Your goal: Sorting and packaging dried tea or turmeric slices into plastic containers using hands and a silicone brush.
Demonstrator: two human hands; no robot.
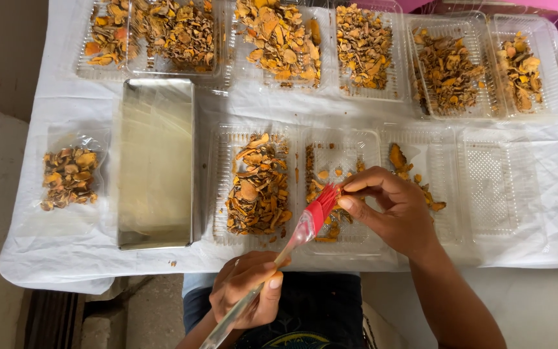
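A white cloth (66, 252) is covering the counter, and clear plastic trays are lying on it in two rows, most of them carrying dried orange-yellow slices. A steel tray (155, 165) is sitting at the left of the near row, with a small clear bag of slices (69, 176) lying beyond it, well apart from the hands.

The left hand (245, 288) is closing its grip around the clear handle of a brush (292, 242), which is slanting up and to the right over the counter's near edge. The brush's red bristles (322, 208) are hovering over the middle near tray (340, 187), which is holding only a few scattered slices. The right hand (392, 208) is reaching over that same tray, its fingertips (345, 202) pinching together at the red bristles; whether a slice is caught between them I cannot tell. Just left of this tray, a fuller tray of slices (256, 187) is lying. To the right, an empty clear tray (495, 187) is resting.
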